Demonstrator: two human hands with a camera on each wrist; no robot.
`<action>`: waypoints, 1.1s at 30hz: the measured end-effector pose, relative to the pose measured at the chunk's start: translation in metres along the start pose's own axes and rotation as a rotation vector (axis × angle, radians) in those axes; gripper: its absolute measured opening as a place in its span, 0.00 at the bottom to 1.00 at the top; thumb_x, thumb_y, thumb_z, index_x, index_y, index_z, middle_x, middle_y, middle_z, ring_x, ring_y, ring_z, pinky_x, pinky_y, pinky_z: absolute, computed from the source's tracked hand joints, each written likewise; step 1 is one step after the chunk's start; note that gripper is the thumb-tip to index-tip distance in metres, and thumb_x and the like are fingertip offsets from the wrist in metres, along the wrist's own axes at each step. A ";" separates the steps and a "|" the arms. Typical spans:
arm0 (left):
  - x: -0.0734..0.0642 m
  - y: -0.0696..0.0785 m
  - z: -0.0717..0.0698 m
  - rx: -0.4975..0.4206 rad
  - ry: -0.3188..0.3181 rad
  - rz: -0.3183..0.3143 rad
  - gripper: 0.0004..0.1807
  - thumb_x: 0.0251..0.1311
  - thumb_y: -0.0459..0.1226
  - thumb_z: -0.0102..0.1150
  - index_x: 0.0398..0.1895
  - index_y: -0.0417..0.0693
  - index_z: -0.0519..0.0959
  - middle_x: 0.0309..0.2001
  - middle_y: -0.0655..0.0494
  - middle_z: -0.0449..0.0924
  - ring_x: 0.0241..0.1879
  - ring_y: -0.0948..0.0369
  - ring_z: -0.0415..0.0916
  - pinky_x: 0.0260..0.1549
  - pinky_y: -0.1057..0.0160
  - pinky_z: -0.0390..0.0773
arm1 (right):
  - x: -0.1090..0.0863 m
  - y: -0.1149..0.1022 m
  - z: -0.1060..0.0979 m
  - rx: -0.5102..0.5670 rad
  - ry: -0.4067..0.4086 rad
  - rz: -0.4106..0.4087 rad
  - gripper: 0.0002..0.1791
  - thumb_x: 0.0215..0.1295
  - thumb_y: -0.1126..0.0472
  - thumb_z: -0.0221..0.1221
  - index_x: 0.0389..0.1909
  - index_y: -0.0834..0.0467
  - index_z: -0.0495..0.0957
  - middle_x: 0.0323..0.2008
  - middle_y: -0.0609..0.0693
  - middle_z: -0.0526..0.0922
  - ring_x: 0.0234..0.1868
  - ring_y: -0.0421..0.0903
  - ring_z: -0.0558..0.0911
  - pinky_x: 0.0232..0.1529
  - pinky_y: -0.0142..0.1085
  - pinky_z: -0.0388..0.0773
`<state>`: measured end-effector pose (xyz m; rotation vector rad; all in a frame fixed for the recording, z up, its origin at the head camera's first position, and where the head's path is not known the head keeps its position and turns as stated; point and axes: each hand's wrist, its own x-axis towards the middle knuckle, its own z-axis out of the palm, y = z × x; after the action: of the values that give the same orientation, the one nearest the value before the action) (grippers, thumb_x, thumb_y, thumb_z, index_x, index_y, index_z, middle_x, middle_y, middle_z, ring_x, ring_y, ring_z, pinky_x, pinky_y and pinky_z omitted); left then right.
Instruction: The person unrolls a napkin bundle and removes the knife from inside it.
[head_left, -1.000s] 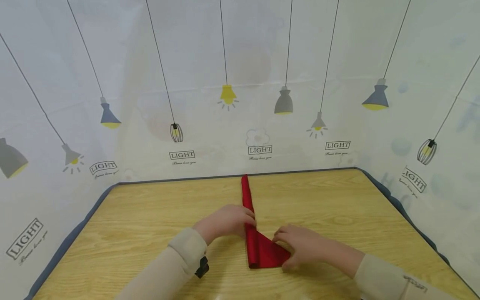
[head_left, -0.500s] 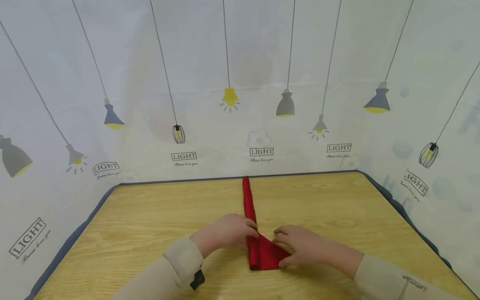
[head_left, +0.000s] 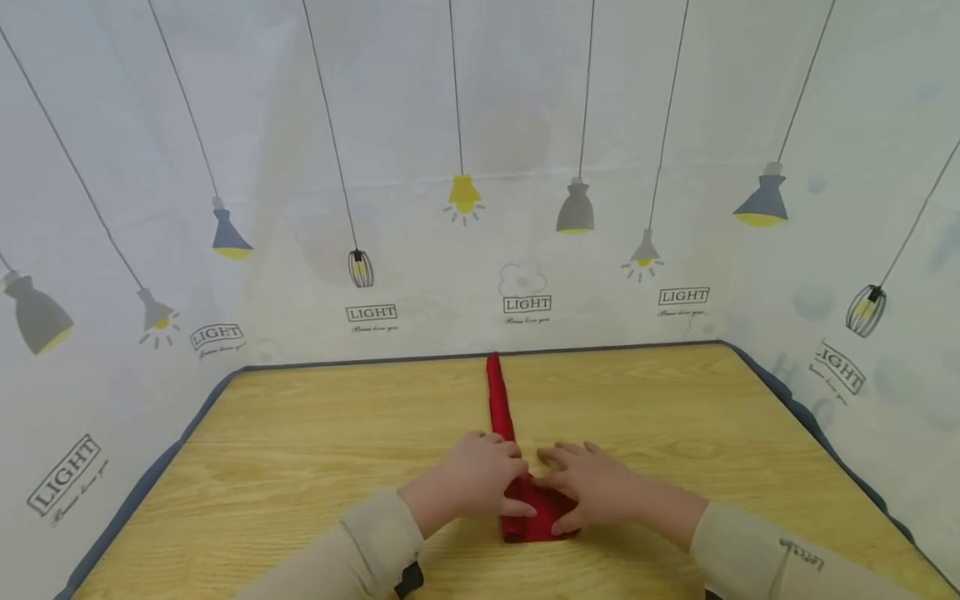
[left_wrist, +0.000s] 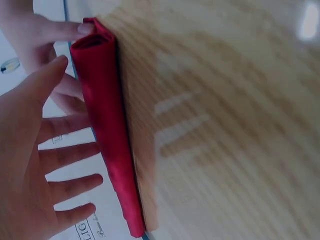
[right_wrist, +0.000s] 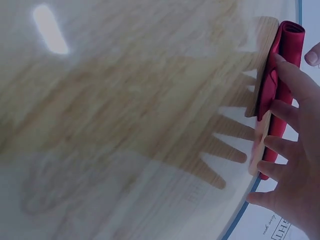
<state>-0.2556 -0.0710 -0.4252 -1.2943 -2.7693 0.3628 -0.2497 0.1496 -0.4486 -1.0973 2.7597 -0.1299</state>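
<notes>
A red cloth (head_left: 497, 396), rolled into a long narrow tube, lies on the table with one end pointing away from me. At the near end a flat flap (head_left: 551, 506) spreads to the right of the roll. My left hand (head_left: 480, 475) lies over the roll's near part. In the left wrist view its fingers are straight and spread, with some tips at the roll. My right hand (head_left: 603, 487) touches the flap with thumb and index finger. In the right wrist view its other fingers (right_wrist: 282, 147) are extended, and the roll's open spiral end shows.
The wood-grain table (head_left: 315, 433) has a dark blue edge along its back and sides. Pale sheets (head_left: 412, 108) printed with hanging lamps stand behind and on both sides. The roll's far end reaches the back edge.
My left hand has shifted right and toward me along the roll, its thumb now over the flap. My right hand has moved slightly left, and less of the flap shows.
</notes>
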 end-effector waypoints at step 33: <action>-0.018 -0.027 0.013 -0.304 -0.127 -0.005 0.34 0.56 0.62 0.58 0.68 0.67 0.70 0.73 0.63 0.57 0.74 0.47 0.46 0.64 0.39 0.57 | 0.004 0.001 -0.002 0.241 -0.029 0.077 0.36 0.48 0.36 0.70 0.60 0.44 0.79 0.72 0.56 0.61 0.72 0.66 0.53 0.57 0.74 0.53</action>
<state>-0.2661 -0.1037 -0.4304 -1.3659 -3.0256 0.0214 -0.2540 0.1479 -0.4471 -0.9220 2.6687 -0.4199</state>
